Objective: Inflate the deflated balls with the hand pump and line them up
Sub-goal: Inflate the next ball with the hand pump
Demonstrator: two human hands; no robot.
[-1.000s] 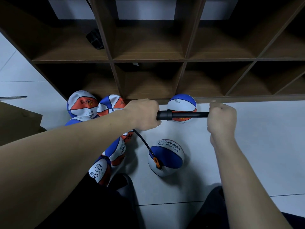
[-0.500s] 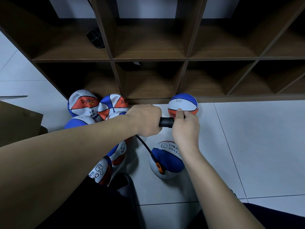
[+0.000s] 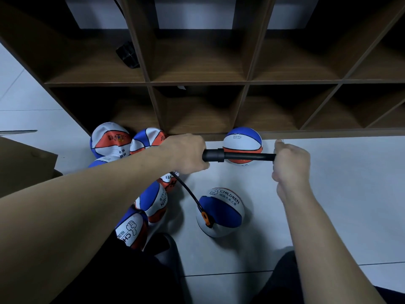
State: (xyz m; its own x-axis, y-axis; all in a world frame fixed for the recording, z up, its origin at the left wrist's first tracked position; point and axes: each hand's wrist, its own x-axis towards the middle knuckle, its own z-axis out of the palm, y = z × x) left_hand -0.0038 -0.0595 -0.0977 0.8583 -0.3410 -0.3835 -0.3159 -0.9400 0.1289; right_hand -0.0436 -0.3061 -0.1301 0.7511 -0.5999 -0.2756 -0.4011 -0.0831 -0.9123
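Pale floor tiles below brown shelving are carrying the balls. I'm gripping the hand pump (image 3: 238, 156), lying level left-to-right: left hand (image 3: 186, 153) clenching its barrel, right hand (image 3: 291, 163) clenching the drawn-out handle, hose dropping to the lower-centre ball (image 3: 221, 212).

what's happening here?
A person is pumping up a ball. The left hand grips the hand pump body; the right hand holds its handle, rod pulled out. A black hose runs down to the ball on the floor. One round ball sits by the shelf unit; flatter balls are piled at left.
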